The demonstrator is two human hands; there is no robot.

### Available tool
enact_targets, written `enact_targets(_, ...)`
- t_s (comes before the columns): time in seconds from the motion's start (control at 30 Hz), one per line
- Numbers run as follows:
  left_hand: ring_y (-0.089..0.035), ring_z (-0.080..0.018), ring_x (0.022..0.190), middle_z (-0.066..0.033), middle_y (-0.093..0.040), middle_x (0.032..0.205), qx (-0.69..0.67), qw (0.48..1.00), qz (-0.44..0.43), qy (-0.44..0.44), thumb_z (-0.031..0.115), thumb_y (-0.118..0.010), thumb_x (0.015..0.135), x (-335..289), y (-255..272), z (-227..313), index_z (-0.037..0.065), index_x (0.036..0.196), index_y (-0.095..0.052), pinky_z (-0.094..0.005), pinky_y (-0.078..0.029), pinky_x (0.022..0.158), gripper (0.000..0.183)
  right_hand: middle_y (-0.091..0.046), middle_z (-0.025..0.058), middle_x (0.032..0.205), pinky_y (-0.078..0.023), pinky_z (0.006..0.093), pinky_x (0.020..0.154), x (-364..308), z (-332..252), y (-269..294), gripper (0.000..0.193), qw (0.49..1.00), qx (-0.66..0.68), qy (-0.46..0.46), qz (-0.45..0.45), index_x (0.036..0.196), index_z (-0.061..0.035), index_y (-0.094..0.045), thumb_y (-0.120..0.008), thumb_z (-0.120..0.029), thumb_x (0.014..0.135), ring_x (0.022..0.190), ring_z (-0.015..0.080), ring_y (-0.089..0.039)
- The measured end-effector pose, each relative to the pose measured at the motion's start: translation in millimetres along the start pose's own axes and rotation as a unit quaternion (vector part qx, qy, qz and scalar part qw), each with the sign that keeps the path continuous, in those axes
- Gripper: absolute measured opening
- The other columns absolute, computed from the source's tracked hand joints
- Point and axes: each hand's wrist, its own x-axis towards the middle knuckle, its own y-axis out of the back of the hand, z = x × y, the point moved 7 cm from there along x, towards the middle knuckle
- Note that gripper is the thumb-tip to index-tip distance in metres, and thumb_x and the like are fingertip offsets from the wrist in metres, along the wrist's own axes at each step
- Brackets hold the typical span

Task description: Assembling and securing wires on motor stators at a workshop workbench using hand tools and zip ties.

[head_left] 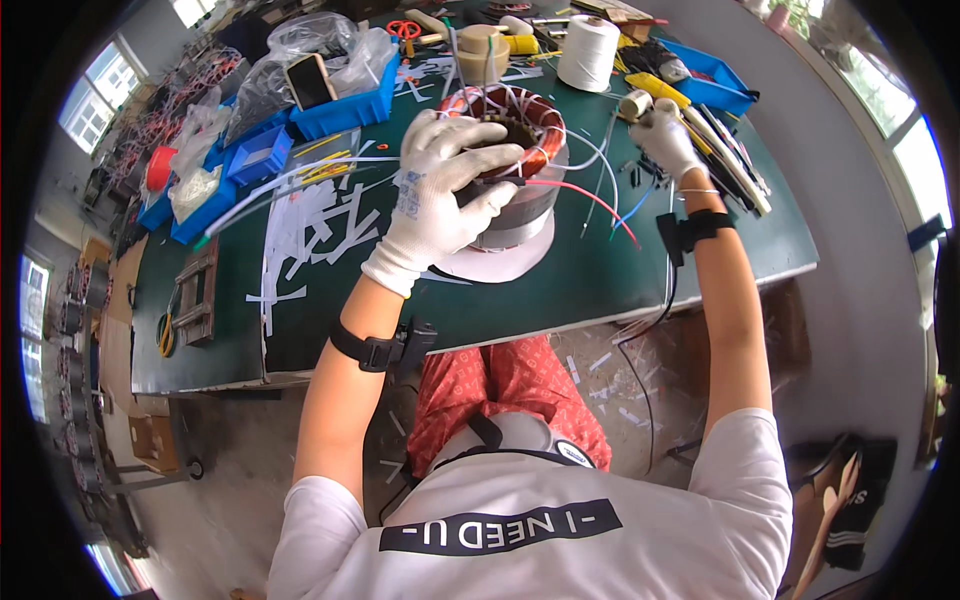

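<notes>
A motor stator [512, 220] with copper-red windings [540, 125] and a grey core stands upright on a round white sheet [510, 262]. My left hand [440, 185], in a white glove, grips its near left side, fingers curled over the winding and thumb lower down. A short black piece shows between thumb and fingers, and a red lead wire [600, 205] runs right from there. White and blue leads also trail from the winding. To the right, my gloved right hand [665, 140] is closed beside a small cream roll [634, 104]; what its fingers hold is hidden.
Behind the stator stand a white thread cone [588, 55] and a cream tape stack [482, 55]. Blue bins [345, 112] sit left, another blue tray [715, 80] far right. Paper strips [310, 225], scissors [166, 332] and a wooden frame [197, 295] lie left; long rods [730, 160] lie right.
</notes>
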Motion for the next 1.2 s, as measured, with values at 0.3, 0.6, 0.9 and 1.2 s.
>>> enact_targets(0.3, -0.056, -0.0279, 0.101, -0.0091, -0.061, 0.112, 0.068, 0.992, 0.105, -0.01, 0.027, -0.081, 0.072, -27.3, 17.5, 72.4, 0.011, 0.112, -0.066, -0.0398, -0.041, 0.093, 0.045, -0.063, 0.0, 0.084, -0.044, 0.0205, 0.066, -190.8, -118.9, 184.5, 0.017, 0.922, 0.385, -0.045, 0.019, 0.097, 0.0032, -0.066, -0.063, -0.006, 0.083, 0.074, 0.0051, -0.054)
enact_targets(0.6, -0.064, -0.009, 0.081, -0.006, -0.07, 0.089, -0.393, 0.837, -0.018, 0.381, 0.011, -0.071, 0.087, -76.9, -40.4, 90.1, -0.004, 0.105, -0.068, -0.024, -0.052, 0.074, 0.024, -0.068, 0.0096, 0.091, -0.049, 0.0258, 0.068, -248.3, -187.9, 116.9, 0.022, 0.903, 0.392, 0.069, -0.163, 0.097, -0.0008, -0.068, -0.075, -0.007, 0.077, 0.075, 0.0094, -0.06)
enact_targets(0.9, -0.061, -0.0058, 0.076, -0.0104, -0.064, 0.115, -0.414, 0.803, -0.078, 0.42, 0.013, -0.069, 0.087, -36.1, -99.4, 63.0, 0.0, 0.098, -0.071, -0.0196, -0.048, 0.068, 0.018, -0.066, 0.0058, 0.093, -0.043, 0.0227, 0.051, -249.0, -110.6, 34.8, 0.045, 0.804, 0.521, -0.186, -0.219, 0.131, 0.0015, -0.053, -0.059, -0.019, 0.092, 0.06, 0.0058, -0.053)
enact_targets(1.2, -0.058, -0.0099, 0.058, -0.0046, -0.063, 0.069, -0.189, 0.921, -0.073, 0.332, 0.013, -0.068, 0.086, -28.8, -86.7, 47.6, 0.0, 0.09, -0.067, -0.026, -0.046, 0.056, 0.013, -0.06, 0.0022, 0.092, -0.025, 0.0164, 0.043, -170.4, -107.7, 83.7, 0.035, 0.721, 0.678, -0.141, -0.029, 0.122, 0.0002, -0.055, -0.057, -0.023, 0.096, 0.051, -0.0001, -0.033)
